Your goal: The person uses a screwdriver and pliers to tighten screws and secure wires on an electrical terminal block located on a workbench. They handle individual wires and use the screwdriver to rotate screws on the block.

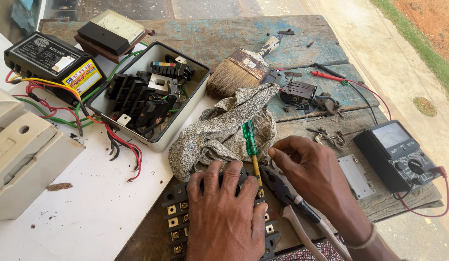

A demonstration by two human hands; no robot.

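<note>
Left hand [224, 212] pressed flat, fingers spread, on black terminal block with brass screws [178, 220] at table's near edge; right hand [314, 171] pinching green-handled screwdriver [251, 145] upright on block, beside grey-jawed pliers [282, 191]

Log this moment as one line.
left hand: pressing on black terminal block | right hand: beside green screwdriver, over pliers | cloth behind
</note>
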